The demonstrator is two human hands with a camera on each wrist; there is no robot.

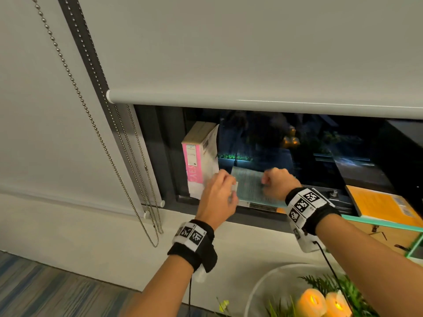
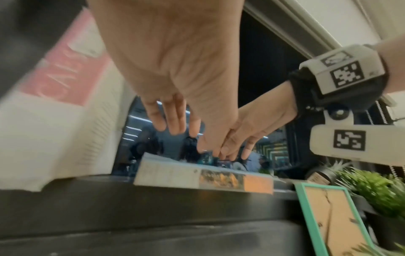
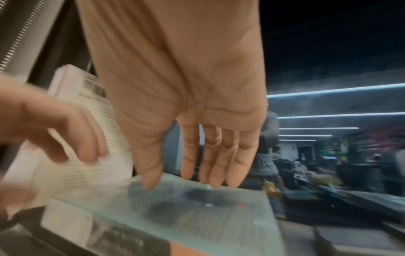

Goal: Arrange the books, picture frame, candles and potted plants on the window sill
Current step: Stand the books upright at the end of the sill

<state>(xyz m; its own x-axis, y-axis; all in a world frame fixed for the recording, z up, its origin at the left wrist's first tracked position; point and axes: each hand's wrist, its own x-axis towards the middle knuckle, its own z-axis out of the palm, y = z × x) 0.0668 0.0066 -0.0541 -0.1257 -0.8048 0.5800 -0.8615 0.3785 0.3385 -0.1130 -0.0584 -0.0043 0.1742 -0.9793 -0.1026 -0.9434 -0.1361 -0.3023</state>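
A pink-and-white book stands upright at the left end of the dark window sill. Beside it a grey-green book lies flat. My left hand hovers with relaxed fingers between the two books, brushing the upright book's cover. My right hand rests straight fingertips on the flat book's top. An orange book lies at the right. A teal picture frame leans below it.
Two lit candles and green potted plants sit on a round white surface at the bottom right. A lowered roller blind hangs just above the sill, and its bead chain dangles at the left.
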